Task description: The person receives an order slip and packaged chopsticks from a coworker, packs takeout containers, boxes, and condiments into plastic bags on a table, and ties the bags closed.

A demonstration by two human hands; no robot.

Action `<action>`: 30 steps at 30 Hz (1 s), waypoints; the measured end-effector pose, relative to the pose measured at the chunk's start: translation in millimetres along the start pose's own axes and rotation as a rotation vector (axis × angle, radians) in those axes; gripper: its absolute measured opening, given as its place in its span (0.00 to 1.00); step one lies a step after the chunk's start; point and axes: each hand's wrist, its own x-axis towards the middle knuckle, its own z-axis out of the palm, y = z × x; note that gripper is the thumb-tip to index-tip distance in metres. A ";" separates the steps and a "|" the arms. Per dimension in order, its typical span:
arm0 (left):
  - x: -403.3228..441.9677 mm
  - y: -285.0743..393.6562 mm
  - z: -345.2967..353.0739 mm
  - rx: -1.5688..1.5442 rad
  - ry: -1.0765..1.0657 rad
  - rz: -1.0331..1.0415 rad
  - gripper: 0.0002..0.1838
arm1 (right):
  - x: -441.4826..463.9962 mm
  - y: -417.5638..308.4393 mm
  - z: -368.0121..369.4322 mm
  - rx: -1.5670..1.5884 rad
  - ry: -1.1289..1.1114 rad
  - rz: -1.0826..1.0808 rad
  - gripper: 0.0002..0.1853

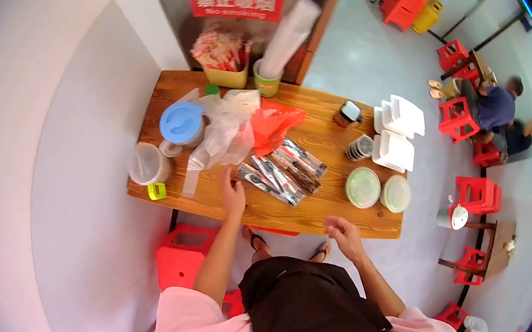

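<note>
My left hand is at the front edge of the wooden table, fingers stretched out and holding nothing I can see. Its fingertips are beside the clear plastic bags and the wrapped cutlery packets. My right hand hovers at the table's front edge, its fingers loosely bent and apart, with nothing visible in them. Closest to it are two lidded round bowls. A red plastic bag lies behind the packets.
A blue-lidded jug and a clear tub stand at the left. White takeaway boxes, stacked small cups and a dark jar are at the right. Red stools are below; two people sit far right.
</note>
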 end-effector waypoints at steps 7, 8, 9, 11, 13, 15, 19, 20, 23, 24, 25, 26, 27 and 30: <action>-132.5 77.6 48.4 0.106 0.075 -0.001 0.25 | -85.9 100.9 -113.7 -0.547 -0.408 -0.108 0.23; -146.9 88.4 66.0 0.126 0.104 0.066 0.25 | -94.7 116.3 -136.4 -0.543 -0.406 -0.147 0.23; -166.4 102.7 87.5 0.140 0.129 0.128 0.24 | -106.0 133.8 -162.6 -0.544 -0.404 -0.181 0.24; -216.5 145.1 147.7 0.114 0.146 0.193 0.23 | -127.4 177.8 -230.6 -0.526 -0.379 -0.192 0.24; -265.9 207.5 206.9 0.060 0.110 0.216 0.23 | -150.0 224.8 -287.8 -0.452 -0.330 -0.147 0.23; -310.8 252.2 276.4 0.080 -0.023 0.277 0.22 | -173.9 243.6 -355.8 -0.384 -0.268 -0.078 0.22; -366.6 335.2 389.0 0.053 -0.312 0.440 0.22 | -185.9 254.3 -473.4 -0.238 -0.115 -0.075 0.20; -375.1 345.6 414.5 0.022 -0.335 0.436 0.22 | -176.3 248.1 -492.6 -0.178 -0.082 -0.088 0.20; -380.5 358.5 478.5 -0.018 -0.360 0.420 0.21 | -135.9 205.6 -556.4 -0.116 -0.026 -0.213 0.19; -381.3 361.1 499.6 -0.025 -0.379 0.384 0.22 | -118.4 192.2 -569.7 -0.094 -0.031 -0.260 0.19; -380.1 364.6 518.9 -0.030 -0.386 0.345 0.22 | -102.0 185.5 -587.6 -0.043 0.000 -0.300 0.19; -378.3 368.2 539.3 0.008 -0.373 0.372 0.22 | -83.9 182.9 -613.1 0.012 0.023 -0.335 0.19; -374.9 372.3 563.6 0.042 -0.364 0.397 0.22 | -67.7 180.6 -640.4 0.091 0.024 -0.266 0.20; -364.7 379.7 656.7 -0.086 -0.323 0.309 0.23 | -15.9 222.0 -738.4 0.220 0.089 -0.110 0.22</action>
